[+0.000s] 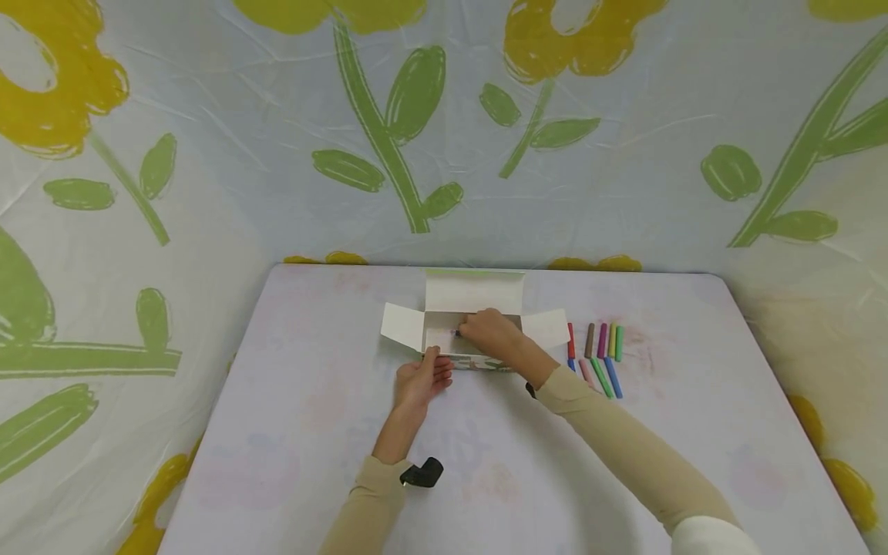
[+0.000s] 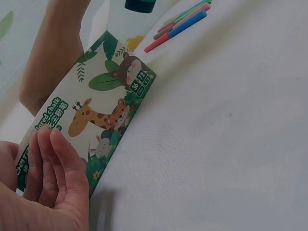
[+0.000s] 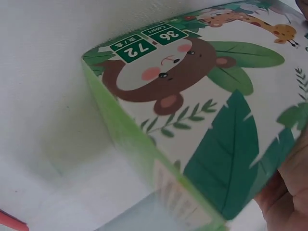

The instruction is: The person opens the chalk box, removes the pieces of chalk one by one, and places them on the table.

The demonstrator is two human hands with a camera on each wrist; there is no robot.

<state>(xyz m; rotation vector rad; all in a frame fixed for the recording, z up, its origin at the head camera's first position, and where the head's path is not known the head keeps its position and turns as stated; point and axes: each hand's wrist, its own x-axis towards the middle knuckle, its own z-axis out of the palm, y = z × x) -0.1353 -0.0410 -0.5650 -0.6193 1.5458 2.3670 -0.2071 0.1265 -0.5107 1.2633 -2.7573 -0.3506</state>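
Note:
An open white cardboard chalk box (image 1: pixel 474 293) stands on the table with its flaps spread; its printed front (image 2: pixel 103 113) shows cartoon animals and the words "colored chalk". My left hand (image 1: pixel 419 378) holds the box's front wall near the left corner, thumb at the rim and fingers along the printed face (image 2: pixel 55 168). Inside the box, my right hand (image 1: pixel 491 330) pinches a small dark chalk stick (image 1: pixel 457 333), mostly hidden by the fingers. In the right wrist view, the box's printed face (image 3: pixel 202 96) hides most of that hand.
Right of the box lie several coloured chalk sticks (image 1: pixel 602 340) in two rough rows, partly behind my right forearm. The pale table (image 1: pixel 333 462) ends at a flower-printed cloth (image 1: pixel 486 216) at the back and sides. Each wrist wears a black camera (image 1: pixel 423 472).

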